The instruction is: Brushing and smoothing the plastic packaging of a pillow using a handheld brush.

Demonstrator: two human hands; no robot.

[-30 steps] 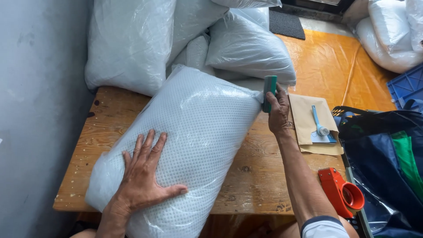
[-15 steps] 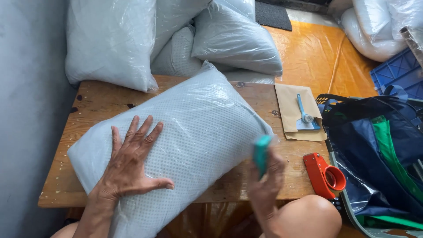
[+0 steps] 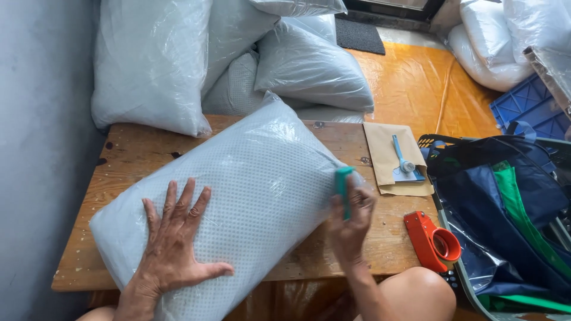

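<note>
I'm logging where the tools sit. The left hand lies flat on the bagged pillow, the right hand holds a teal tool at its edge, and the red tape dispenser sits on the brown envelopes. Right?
Not quite. In the head view the red tape dispenser sits on the bare wooden table, near its right edge, apart from the brown envelopes. The left hand, bagged pillow, right hand and teal tool are as stated.

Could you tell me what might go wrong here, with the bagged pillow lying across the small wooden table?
1. The bagged pillow overhangs the table's near edge; only the flat left hand pins it, so it might slide off.
2. The right hand presses a teal tool against the thin plastic, which could snag or tear.
3. The orange tape dispenser sits at the table's corner and could be knocked off.
</note>
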